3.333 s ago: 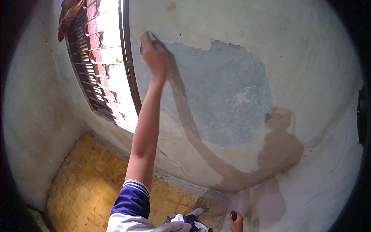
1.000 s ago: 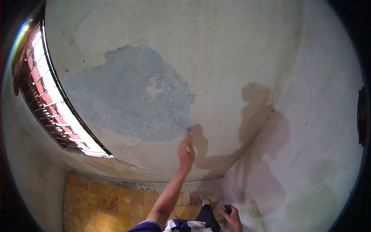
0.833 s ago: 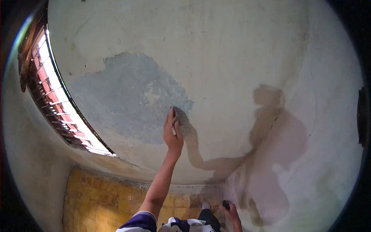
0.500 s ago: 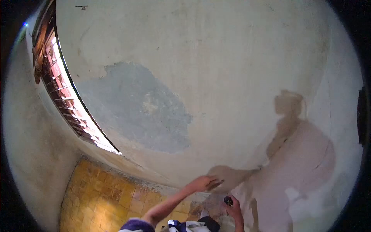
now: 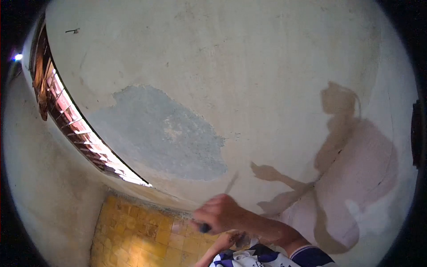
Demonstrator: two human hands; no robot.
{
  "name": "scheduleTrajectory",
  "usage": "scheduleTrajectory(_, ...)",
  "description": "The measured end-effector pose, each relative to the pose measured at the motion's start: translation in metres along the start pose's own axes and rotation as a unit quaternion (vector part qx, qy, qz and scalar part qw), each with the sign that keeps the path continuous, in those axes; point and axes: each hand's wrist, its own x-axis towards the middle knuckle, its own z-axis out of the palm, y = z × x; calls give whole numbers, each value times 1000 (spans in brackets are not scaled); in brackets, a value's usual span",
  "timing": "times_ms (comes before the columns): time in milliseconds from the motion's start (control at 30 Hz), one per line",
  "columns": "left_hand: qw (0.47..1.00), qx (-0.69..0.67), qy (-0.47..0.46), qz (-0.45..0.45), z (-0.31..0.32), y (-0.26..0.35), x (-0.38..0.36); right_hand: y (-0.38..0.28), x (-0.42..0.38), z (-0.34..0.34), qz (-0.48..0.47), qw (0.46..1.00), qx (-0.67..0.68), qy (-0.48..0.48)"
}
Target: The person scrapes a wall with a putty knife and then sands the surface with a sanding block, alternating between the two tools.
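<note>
My right hand is wrapped round a tool with a dark handle. What looks like its thin, blurred blade points up toward the wall, right of the grey bare patch. Whether the blade touches the wall I cannot tell. Lower down, partly behind my right forearm, is my left hand. Its fingers are mostly hidden beside a dark, blurred shape.
A pale, worn wall fills most of the view, with shadows cast on its right side. On the left is a barred window opening. Yellow floor tiles lie below. A small hook sticks out at the upper left.
My right hand has come up and left with the dark-handled tool, crossing in front of my left arm. My left hand has dropped lower. The view has shifted slightly.
</note>
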Motion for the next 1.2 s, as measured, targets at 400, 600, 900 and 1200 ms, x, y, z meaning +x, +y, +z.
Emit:
scheduleTrajectory(400, 988, -100, 112, -22, -64, 18, -37, 0, 87, 35, -79, 973, -147, -158)
scheduleTrajectory(600, 983, -103, 131, -82, -92, 0, -68, 59, 94, 22, 22, 963, -261, -59)
scheduleTrajectory(900, 956, -209, 197, -57, -118, -46, -83, 58, 80, 24, 82, 956, -270, -85)
scheduleTrajectory(1200, 917, -178, 342, -99, -151, -28, -76, 6, -110, 107, 496, 865, -28, -70)
